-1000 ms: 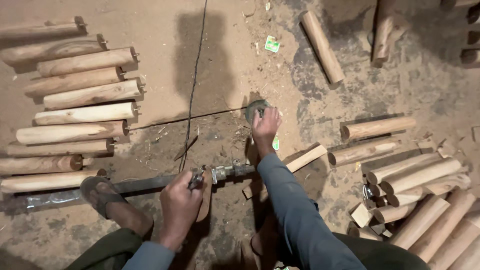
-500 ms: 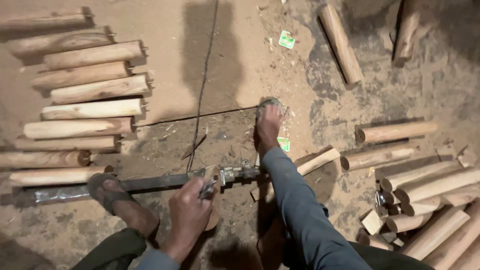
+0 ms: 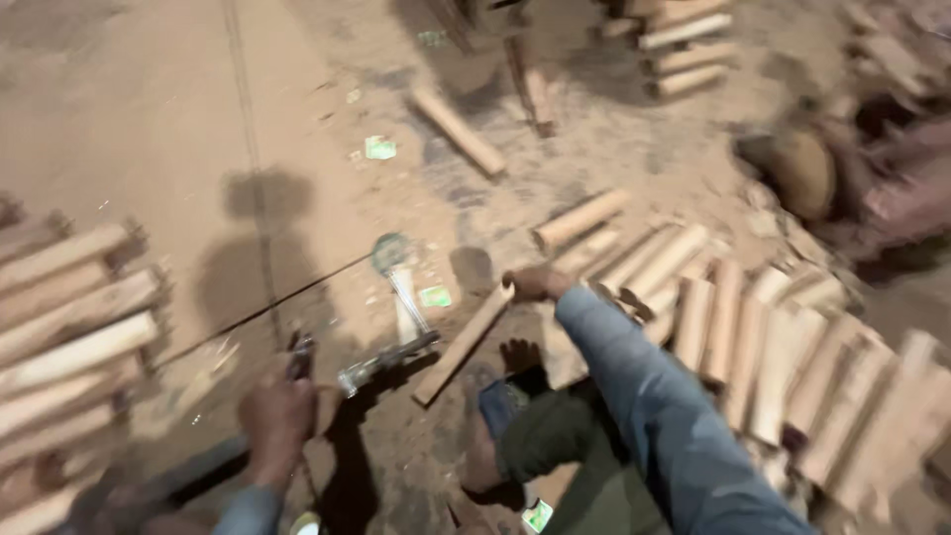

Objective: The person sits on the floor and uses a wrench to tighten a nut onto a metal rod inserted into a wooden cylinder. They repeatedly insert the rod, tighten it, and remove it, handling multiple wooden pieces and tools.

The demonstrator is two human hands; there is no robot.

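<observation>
Sprawling to the right of the right hand, a heap of pale wooden billets (image 3: pixel 753 337) lies loosely side by side, within arm's reach, likely so that one can be pulled out without getting up. Out past the left hand, a neater row of similar billets (image 3: pixel 69 327) is stacked in parallel on the dirt floor (image 3: pixel 149 119), kept well apart from the heap.

The right hand (image 3: pixel 535 284) is closed over the upper end of one wooden stick (image 3: pixel 464 342), which slants down toward the person's sandalled foot (image 3: pixel 485 436); gripping it at the end lets the length swing freely. The left hand (image 3: pixel 275 421), well apart from the right, is wrapped around the near end of a long metal tool (image 3: pixel 386 355) on the ground, apparently steadying it. Just beyond the tool's jaws stands a small round-headed metal piece (image 3: pixel 393 256); blur hides its detail.
</observation>
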